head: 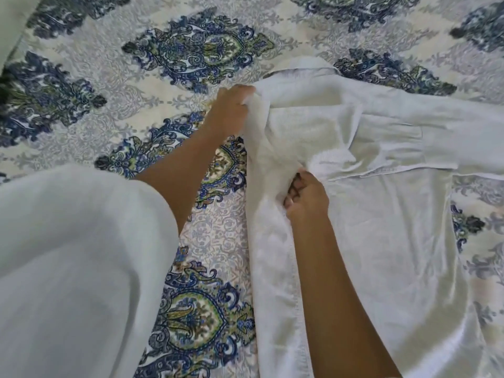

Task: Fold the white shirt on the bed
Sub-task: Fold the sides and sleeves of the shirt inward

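Observation:
The white shirt (381, 227) lies spread over the right half of the patterned bed, its collar toward the top and a sleeve stretched out to the right. My left hand (229, 110) grips a bunched fold of the shirt near the collar and shoulder, lifting it off the bed. Lower down, my right hand (306, 195) grips the shirt's left front edge, fingers curled round the cloth. Between the two hands the fabric is gathered and raised.
The bedspread (174, 50) has a blue, green and cream paisley pattern and fills the view. A wide white sleeve (76, 268) on my left arm covers the lower left. A pale cloth edge (11, 25) shows at the top left corner.

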{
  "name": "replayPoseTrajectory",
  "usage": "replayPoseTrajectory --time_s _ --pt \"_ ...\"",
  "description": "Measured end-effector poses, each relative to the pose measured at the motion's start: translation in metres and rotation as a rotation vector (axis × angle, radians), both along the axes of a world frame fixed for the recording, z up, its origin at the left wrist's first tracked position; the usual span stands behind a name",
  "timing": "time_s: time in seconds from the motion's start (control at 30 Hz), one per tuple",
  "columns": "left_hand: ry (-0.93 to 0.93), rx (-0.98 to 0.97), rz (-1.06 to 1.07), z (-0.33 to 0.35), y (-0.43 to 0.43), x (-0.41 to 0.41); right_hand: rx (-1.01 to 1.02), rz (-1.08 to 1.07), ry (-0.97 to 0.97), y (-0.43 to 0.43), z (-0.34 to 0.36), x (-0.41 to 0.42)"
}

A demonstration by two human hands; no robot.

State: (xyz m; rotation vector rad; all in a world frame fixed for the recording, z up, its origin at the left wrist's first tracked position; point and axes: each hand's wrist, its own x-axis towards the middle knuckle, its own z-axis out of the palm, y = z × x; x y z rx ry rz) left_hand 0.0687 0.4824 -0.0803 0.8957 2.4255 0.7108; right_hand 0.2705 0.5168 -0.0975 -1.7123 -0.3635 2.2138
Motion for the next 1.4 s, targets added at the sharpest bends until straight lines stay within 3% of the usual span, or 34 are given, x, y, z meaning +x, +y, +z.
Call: replayPoseTrajectory --time_s 0.1,0.23,0.47,0.6,0.7,0.83,0.87,0.93,0.97,1.03,1.23,1.33,1.4 --pt "0.096 -0.199 -0.112 0.005 0.02 -0.013 -0.015 0.08 0.069 0.004 0.0 0.007" --pt "0.029 -0.328 -0.174 -0.007 0.029 -0.033 -0.013 0.044 0.156 0.022 0.0 0.001" --pt "-0.035 0.13 0.015 -0.019 0.045 -0.031 0.328 -0.174 0.056 0.039 -0.006 0.02" --pt "-0.057 0.161 0.067 -0.034 0.047 -0.015 0.334 -0.173 0.035 0.039 -0.013 0.026" --pt "-0.143 0.3 0.173 -0.033 0.036 -0.001 0.31 -0.069 0.051 0.047 -0.013 0.027" --pt "0.071 0.349 0.568 -0.04 0.013 0.023 0.196 0.086 0.165 0.051 -0.008 0.027" --pt "0.0 0.33 0.682 -0.047 0.009 0.026 0.213 0.16 0.142 0.052 -0.008 0.026" --pt "-0.382 0.338 0.801 -0.051 0.006 0.022 0.247 0.334 0.097 0.05 -0.007 0.022" --pt "-0.533 0.347 0.775 -0.049 0.007 0.018 0.244 0.415 0.075 0.049 -0.006 0.02" --pt "-0.667 0.324 0.675 -0.036 0.011 0.009 0.252 0.533 0.022 0.044 -0.006 0.014" --pt "-0.624 0.218 0.69 -0.044 0.016 -0.023 0.325 0.291 -0.128 0.035 -0.015 0.006" --pt "-0.559 0.223 0.649 -0.053 0.013 -0.018 0.363 0.371 -0.138 0.034 -0.015 0.007" --pt "-0.602 0.297 0.65 -0.048 0.006 -0.002 0.375 0.533 -0.127 0.034 -0.01 0.011"
